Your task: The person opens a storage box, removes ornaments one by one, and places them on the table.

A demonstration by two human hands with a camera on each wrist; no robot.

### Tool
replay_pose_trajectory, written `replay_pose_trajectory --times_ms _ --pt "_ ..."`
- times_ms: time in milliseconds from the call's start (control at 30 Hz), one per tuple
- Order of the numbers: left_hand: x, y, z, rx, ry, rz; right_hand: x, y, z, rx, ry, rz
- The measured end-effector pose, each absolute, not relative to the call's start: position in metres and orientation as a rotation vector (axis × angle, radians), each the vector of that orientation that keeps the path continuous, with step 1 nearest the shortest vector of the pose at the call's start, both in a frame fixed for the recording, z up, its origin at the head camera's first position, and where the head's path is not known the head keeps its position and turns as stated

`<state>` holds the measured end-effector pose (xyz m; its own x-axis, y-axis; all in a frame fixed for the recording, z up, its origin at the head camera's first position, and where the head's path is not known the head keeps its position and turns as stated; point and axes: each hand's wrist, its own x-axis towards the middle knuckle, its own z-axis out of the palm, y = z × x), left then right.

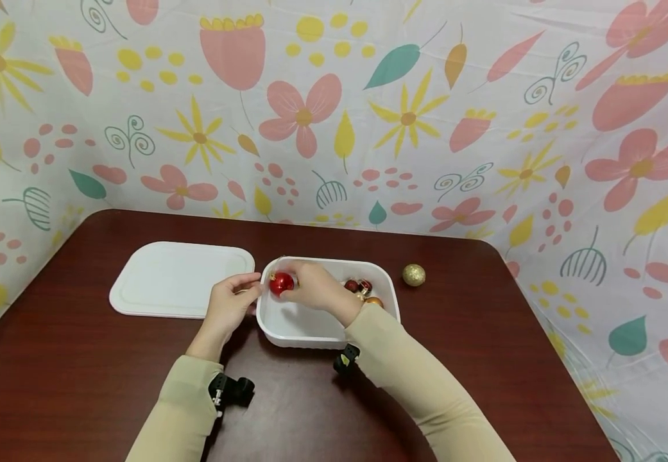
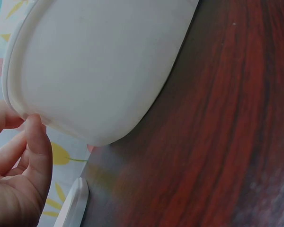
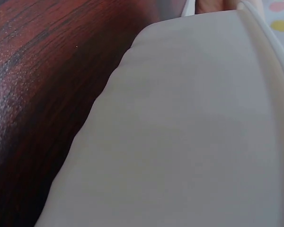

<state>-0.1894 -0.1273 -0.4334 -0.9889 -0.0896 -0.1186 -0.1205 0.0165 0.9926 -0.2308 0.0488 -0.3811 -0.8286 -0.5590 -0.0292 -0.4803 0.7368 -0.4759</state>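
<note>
Long beige sleeves, both arms; black camera mount strapped at each wrist.

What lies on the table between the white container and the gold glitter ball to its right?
Nothing: in the head view only bare table shows between the white container and the gold glitter ball.
</note>
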Motion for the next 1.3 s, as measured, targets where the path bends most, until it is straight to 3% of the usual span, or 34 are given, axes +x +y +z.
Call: replay_pose_trajectory --times_ms 267,600,1300 --pt "-0.189 -0.127 -0.433 -0.230 2.222 2.192 -0.231 0.039 -0.384 -0.909 2.797 -0.554" --pt "-0.187 -0.127 -0.435 -0.215 2.232 2.185 -0.226 0.034 -0.386 -0.818 2.771 -0.444" --pt "-0.187 -0.127 -0.435 -0.213 2.246 2.163 -0.214 0.069 -0.363 -0.815 2.788 -0.613"
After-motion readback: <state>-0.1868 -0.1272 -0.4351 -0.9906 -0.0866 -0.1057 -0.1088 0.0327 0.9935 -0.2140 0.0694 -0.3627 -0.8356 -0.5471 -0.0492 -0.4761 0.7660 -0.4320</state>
